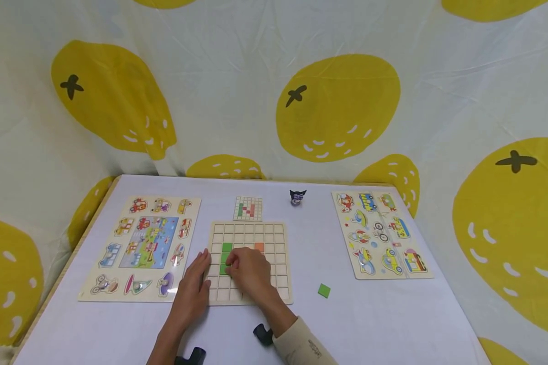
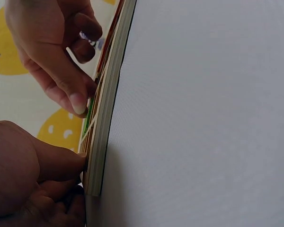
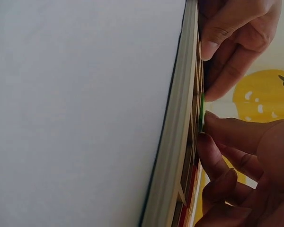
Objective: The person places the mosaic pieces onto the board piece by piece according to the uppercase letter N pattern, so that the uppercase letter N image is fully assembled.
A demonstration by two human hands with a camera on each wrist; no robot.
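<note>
A wooden grid board (image 1: 274,226) lies in the middle of the table, with green tiles (image 1: 227,247) in a column on its left part and an orange tile (image 1: 259,247) further right. My left hand (image 1: 193,286) rests along the board's left edge, the thumb touching its rim. Over the board, my right hand (image 1: 252,271) has thumb and forefinger at the lowest green square tile (image 1: 224,269), pinching it in the grid. That green tile (image 3: 202,111) shows at the fingertips in the right wrist view. Part of the grid is hidden by my right hand, with red tiles (image 3: 191,184) showing beneath it.
Behind the board lies a small pattern card (image 1: 248,208). A loose green tile (image 1: 323,290) is to the right. Picture puzzles flank the board, one left (image 1: 124,248), one right (image 1: 365,243). A small dark figurine (image 1: 297,197) stands at the back.
</note>
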